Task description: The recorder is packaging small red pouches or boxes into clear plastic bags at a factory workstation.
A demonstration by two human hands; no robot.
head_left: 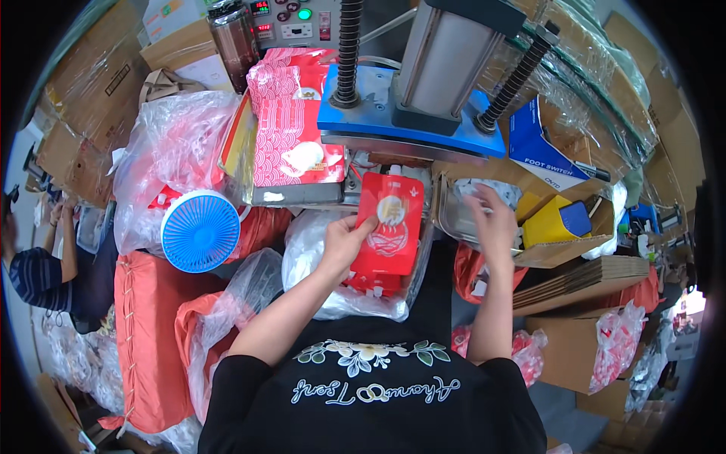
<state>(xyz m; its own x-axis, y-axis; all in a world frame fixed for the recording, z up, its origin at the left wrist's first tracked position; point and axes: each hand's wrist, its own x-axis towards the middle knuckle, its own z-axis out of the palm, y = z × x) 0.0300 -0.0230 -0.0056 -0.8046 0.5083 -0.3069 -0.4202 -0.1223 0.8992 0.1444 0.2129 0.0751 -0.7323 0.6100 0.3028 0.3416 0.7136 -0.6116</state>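
Spouted pouch [398, 236], one, red with white and gold print, flat-faced, near the centre of the dial, spout toward 12 o'clock; held by the person's left hand [346, 242], thumb laid over its front near the 9 o'clock edge, remaining fingers mostly hidden behind. Right hand [495, 221], at 3 o'clock, fingers loosely spread and gripping nothing visible, over a shallow rectangular tray [454, 219]; whether the fingertips touch it cannot be told. Further red pouches [376, 285], just beneath the held one toward 6 o'clock, beside a clear plastic bag [306, 253]. Heat press [412, 106], blue plate with two coil springs and a grey cylinder, from 12 to 1 o'clock. Stack of printed red pouches [281, 140], at 11 o'clock; steel-coloured flask [233, 49], farther out on that bearing. Round handheld fan [200, 231], blue, at 9 o'clock. Red fabric bundle [155, 344], corded along one side, at 8 o'clock. Blue-and-white carton [538, 144], open, at 2 o'clock. Flattened cardboard sheets [586, 281], stacked, between 3 and 4 o'clock. Co-worker [38, 276] in a dark striped shirt, 9 o'clock, at the outer rim.
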